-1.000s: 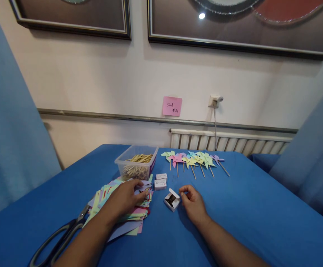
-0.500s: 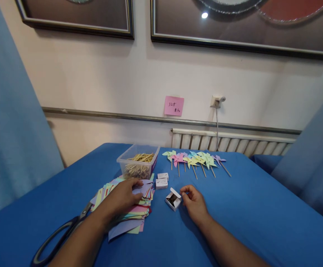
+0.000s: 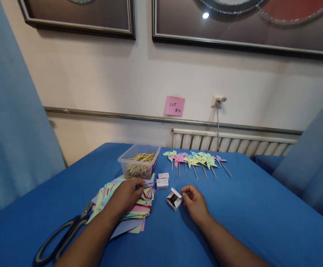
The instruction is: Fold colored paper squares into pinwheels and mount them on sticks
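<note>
On a blue-clothed surface, centre frame, a left hand presses its grip flat, fingers spread, on a stack of coloured paper squares. The right hand pinches thumb and forefinger together just beside an open small white box. The pink wall note's writing is illegible.
</note>
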A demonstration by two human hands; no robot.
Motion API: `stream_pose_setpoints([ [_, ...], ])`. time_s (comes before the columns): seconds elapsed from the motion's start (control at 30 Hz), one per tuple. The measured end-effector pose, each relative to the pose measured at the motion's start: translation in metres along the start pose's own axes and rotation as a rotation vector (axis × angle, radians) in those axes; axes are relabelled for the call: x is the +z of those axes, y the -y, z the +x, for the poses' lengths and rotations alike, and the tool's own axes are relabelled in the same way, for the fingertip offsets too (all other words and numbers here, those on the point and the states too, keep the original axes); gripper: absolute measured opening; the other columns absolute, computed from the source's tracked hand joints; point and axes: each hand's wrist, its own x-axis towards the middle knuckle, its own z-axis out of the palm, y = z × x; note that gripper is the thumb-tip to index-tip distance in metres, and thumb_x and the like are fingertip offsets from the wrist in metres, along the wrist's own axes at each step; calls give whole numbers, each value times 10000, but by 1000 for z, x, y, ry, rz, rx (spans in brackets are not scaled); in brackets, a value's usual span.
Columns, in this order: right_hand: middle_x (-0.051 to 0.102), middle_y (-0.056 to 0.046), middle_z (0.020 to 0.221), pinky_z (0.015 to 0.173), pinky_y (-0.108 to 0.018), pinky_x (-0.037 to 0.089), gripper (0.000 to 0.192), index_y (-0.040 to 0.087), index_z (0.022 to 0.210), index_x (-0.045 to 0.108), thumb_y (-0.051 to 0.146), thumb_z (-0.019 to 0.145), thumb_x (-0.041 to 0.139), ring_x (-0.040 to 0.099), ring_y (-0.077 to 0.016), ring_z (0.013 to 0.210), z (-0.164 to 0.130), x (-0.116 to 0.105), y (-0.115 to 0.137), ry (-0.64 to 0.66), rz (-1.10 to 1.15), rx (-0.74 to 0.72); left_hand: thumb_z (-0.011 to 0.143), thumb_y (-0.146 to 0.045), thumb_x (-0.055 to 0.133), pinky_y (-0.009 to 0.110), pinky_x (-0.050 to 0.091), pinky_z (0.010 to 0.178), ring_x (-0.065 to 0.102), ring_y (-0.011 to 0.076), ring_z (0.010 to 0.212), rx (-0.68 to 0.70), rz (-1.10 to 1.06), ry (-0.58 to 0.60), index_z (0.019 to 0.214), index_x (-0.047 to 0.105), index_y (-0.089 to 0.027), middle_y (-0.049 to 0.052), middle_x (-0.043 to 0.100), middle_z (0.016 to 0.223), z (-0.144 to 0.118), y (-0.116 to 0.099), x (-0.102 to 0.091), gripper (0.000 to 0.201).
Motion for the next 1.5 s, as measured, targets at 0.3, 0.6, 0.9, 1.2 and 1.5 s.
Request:
stream_pose_setpoints([
  [0.3, 457, 65, 479, 417, -204, 293, 191, 165, 834, 615, 309, 727, 551, 391, -105, 426, 0, -3, 3, -84, -32, -15, 743, -378, 524, 285, 405, 666, 623, 231, 759, -116, -32, -288, 833, 685, -235, 29, 709, 797, -2, -9, -12, 233],
  [0.6, 626, -26, 719, 516, -219, 399, 256, 166, 883, 653, 370, 829, 507, 517, -121, 555, -32, 4, 44, 72, 1, -229, 635, -355, 708, 212, 425, 539, 551, 106, 547, -205, -1009, -515, 749, 600, -177, -42, 602, 640, -5, -23, -1, 238],
  [0.9, 610, -39, 715, 490, -232, 379, 483, 153, 865, 654, 562, 856, 398, 497, -102, 493, -45, 13, 54, 322, 223, -114, 629, -284, 737, 193, 406, 412, 516, 87, 421, -374, -1401, -105, 726, 570, -175, -52, 591, 553, -22, -64, 21, 222],
  [1.2, 586, -42, 964, 555, -236, 435, 411, 215, 1087, 525, 459, 765, 602, 522, -118, 618, -34, 8, 49, 6, 241, -73, 680, -253, 713, 274, 512, 675, 650, 158, 667, -395, -1481, 83, 847, 653, -145, 57, 712, 782, -25, -68, 36, 208],
  [1.5, 603, 2, 659, 556, -228, 408, 297, 153, 769, 631, 450, 758, 618, 519, -126, 587, -27, 5, 45, 185, 359, 89, 675, -180, 696, 246, 483, 573, 652, 169, 605, -368, -1461, 306, 875, 676, -118, 80, 721, 739, -27, -63, 37, 211],
])
